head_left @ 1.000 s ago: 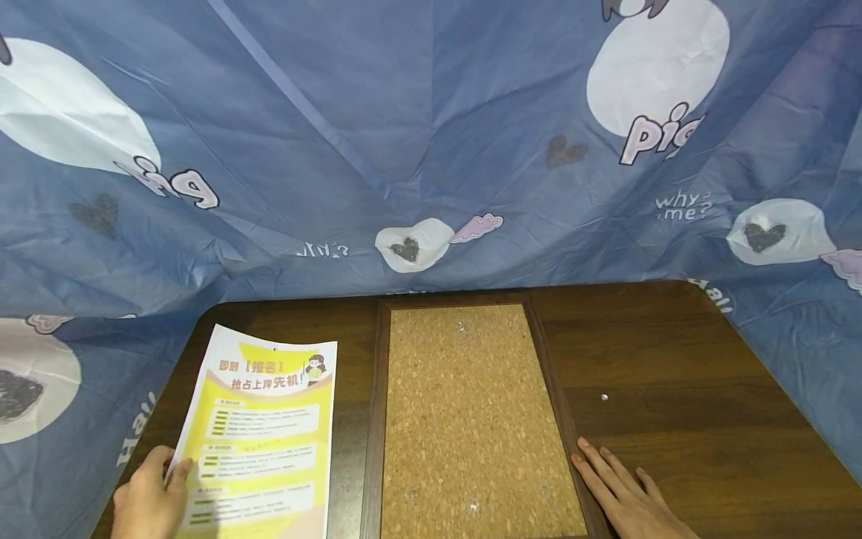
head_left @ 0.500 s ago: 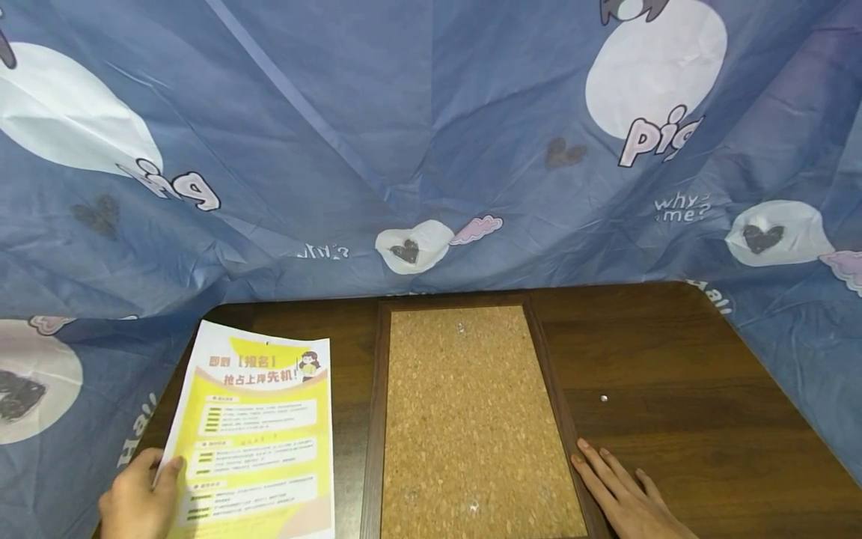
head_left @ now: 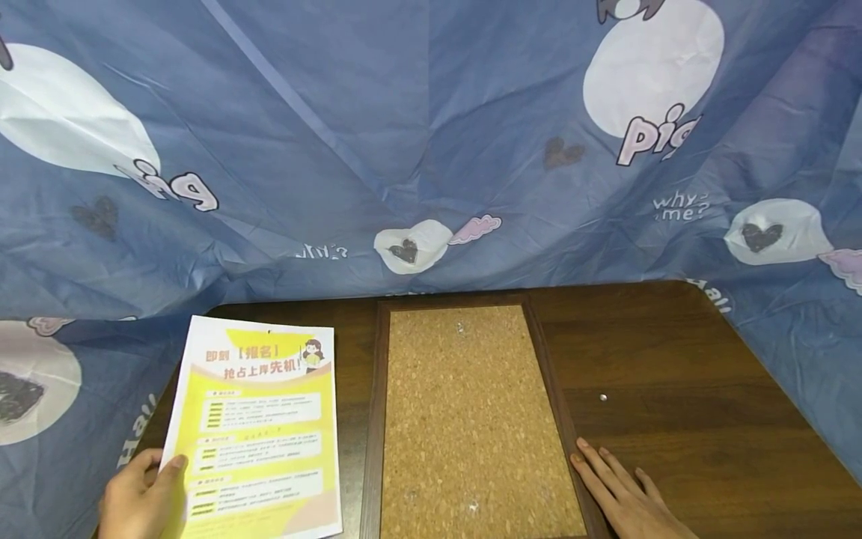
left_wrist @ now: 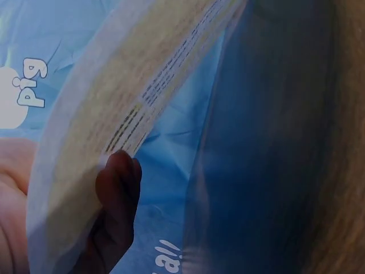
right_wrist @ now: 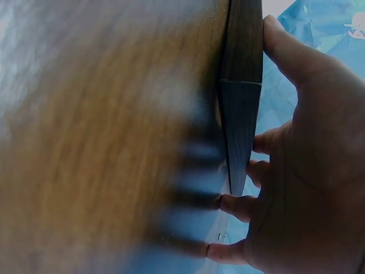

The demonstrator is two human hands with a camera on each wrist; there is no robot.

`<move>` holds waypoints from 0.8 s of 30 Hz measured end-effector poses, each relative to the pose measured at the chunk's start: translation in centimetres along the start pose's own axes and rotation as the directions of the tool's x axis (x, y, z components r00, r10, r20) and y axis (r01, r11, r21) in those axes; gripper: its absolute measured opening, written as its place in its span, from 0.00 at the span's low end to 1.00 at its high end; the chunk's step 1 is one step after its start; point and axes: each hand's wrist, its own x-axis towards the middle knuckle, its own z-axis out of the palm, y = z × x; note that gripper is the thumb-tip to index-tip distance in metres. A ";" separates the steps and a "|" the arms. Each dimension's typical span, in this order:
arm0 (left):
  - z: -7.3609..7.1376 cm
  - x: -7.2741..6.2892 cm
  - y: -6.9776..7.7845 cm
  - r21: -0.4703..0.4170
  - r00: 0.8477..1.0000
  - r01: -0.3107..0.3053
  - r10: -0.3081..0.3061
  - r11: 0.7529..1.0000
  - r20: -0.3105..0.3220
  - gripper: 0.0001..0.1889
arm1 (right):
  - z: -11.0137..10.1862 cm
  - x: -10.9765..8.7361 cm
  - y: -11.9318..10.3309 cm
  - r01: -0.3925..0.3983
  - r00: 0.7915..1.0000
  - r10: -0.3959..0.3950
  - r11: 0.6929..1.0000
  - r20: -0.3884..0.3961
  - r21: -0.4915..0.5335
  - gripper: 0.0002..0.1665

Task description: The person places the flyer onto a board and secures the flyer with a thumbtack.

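Observation:
My left hand [head_left: 140,494] pinches the left edge of a printed poster [head_left: 263,442], yellow and white with a cartoon figure at its top right. A small dark mark shows near the poster's top edge. In the left wrist view the bent sheet [left_wrist: 85,154] passes between thumb and fingers. Right of it a cork board [head_left: 471,412] in a dark wooden frame lies on the table. My right hand [head_left: 626,490] has its fingers extended, fingertips right at the frame's right side. The right wrist view shows that hand [right_wrist: 313,148] along the frame's edge [right_wrist: 242,51].
Small clear, shiny pieces dot the cork, one near the top [head_left: 461,327] and another low down [head_left: 474,505]. A small shiny piece [head_left: 603,397] lies on the dark wooden table [head_left: 673,344] right of the board. A blue printed cloth [head_left: 323,135] hangs behind and around the table.
My left hand has shifted slightly left, and the poster has tilted and risen a little in view, its upper part flatter. The right hand and the board have stayed in place.

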 end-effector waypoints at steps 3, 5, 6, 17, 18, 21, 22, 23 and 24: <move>-0.1 0.2 -0.1 -0.063 0.999 0.023 -0.020 0.998 0.050 0.17 | 0.0 0.0 0.1 0.007 1.000 -0.007 1.000 -0.004 -0.001 0.68; -0.2 0.3 -0.2 -0.092 0.996 0.028 -0.019 0.995 0.091 0.18 | 0.0 0.0 0.1 0.012 1.000 -0.012 1.000 -0.007 -0.002 0.68; -0.4 0.4 -0.2 -0.107 0.993 0.027 -0.015 0.994 0.114 0.19 | 0.0 0.0 0.1 0.014 1.000 -0.014 1.000 -0.009 -0.002 0.68; -1.1 0.2 -0.3 -0.426 0.933 0.180 -0.017 0.887 0.359 0.14 | 0.0 0.0 0.2 0.021 1.000 -0.021 1.000 0.002 -0.004 0.70; -1.2 0.1 -0.3 -0.441 0.929 0.185 -0.010 0.878 0.370 0.13 | 0.0 0.0 0.2 0.026 1.000 -0.026 1.000 0.005 -0.003 0.70; -1.3 0.0 -0.3 -0.467 0.922 0.197 -0.001 0.862 0.386 0.11 | 0.0 0.0 0.3 0.040 0.999 -0.040 0.999 0.017 0.003 0.71; -1.3 0.0 -0.3 -0.474 0.921 0.200 0.001 0.857 0.389 0.11 | 0.0 0.0 0.3 0.045 0.999 -0.045 0.999 0.019 0.007 0.71; -1.3 0.0 -0.4 -0.480 0.920 0.201 0.004 0.854 0.392 0.10 | -0.1 0.0 0.4 0.051 0.999 -0.051 0.999 0.019 0.008 0.71; -1.3 0.0 -0.3 -0.485 0.919 0.202 0.006 0.851 0.393 0.10 | -0.1 0.0 0.4 0.055 0.998 -0.056 0.998 0.021 0.008 0.71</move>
